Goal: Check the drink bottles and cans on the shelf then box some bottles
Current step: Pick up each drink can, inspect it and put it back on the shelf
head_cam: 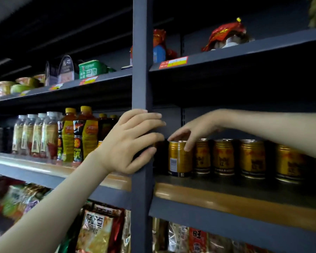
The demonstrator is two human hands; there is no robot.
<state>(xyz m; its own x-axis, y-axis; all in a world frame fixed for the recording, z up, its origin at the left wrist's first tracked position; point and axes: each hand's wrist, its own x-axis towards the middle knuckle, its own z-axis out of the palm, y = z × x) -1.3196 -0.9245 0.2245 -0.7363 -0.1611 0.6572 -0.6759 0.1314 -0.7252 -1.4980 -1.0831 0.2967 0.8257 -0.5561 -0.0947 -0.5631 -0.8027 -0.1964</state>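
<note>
Dim shop shelving seen from close in front, two bare forearms stretched toward it. Left grip (pixel 130 141), a bare hand, wrapped round the grey upright post (pixel 142 84) of the rack, fingers curled across the front, thumb tucked beneath, holding no drink. Right grip (pixel 195 130), the other bare hand, entering from the right, fingertips (pixel 187 147) pinched on the top rim of a gold can (pixel 179 159). Can upright on the middle shelf (pixel 226 202), just right of the post, first in a row of matching gold cans (pixel 252 158) set side by side. Left of the post, on the same level: clear bottles (pixel 35 136) with pale caps, then darker bottles with yellow caps (pixel 77 137), packed close. Snack bags (pixel 98 232) below, assorted packets (pixel 66 70) above, blurred.

Probably the checking stage; no box anywhere in view. Judged from the look: a short metal can, stiff-walled, smooth and a little slippery, moderately heavy if full, prone to denting if dropped. Rim pinch adequate for turning or sliding forward. For lifting, better taken round the middle of the body, thumb opposite fingers. Little room beside the neighbouring can, so best drawn forward first. Bottles likely taller and heavier, plastic with some give, best held round the body below the shoulder, not by the cap.
</note>
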